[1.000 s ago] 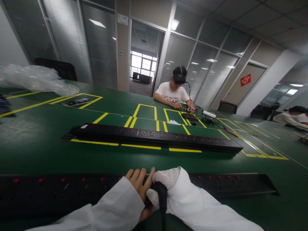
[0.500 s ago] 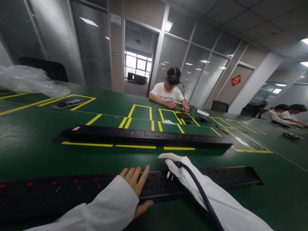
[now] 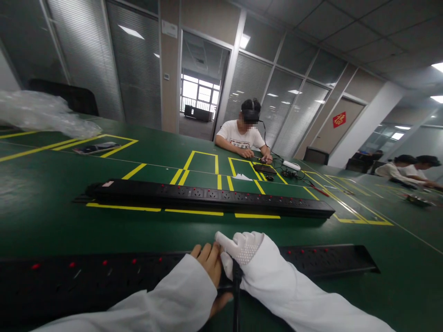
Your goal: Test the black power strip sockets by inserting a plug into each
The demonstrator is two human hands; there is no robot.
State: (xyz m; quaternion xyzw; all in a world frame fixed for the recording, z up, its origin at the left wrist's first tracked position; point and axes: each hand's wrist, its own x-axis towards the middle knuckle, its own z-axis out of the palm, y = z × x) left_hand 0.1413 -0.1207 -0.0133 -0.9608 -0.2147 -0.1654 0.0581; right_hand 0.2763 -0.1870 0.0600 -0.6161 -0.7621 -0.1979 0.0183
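A long black power strip (image 3: 332, 262) with red lights and rows of sockets lies across the near side of the table. My bare left hand (image 3: 209, 267) grips its middle, fingers over the top and thumb at the near edge. Right beside it, my right hand (image 3: 242, 249) in a white dotted glove is closed on a plug at the strip's sockets. The plug is hidden under the glove, so I cannot tell whether it sits in a socket. Its black cord (image 3: 236, 297) runs down toward me.
A second black power strip (image 3: 207, 195) lies farther back on the green table (image 3: 162, 235), among yellow tape outlines (image 3: 124, 207). Clear plastic wrap (image 3: 44, 113) and a phone (image 3: 97, 147) are at the left. Opposite, a person (image 3: 242, 133) in a headset handles small items near cables (image 3: 290, 173).
My right hand has moved left and turned over, bringing the plug down to the strip beside my left hand. My left hand has shifted slightly right along the strip.
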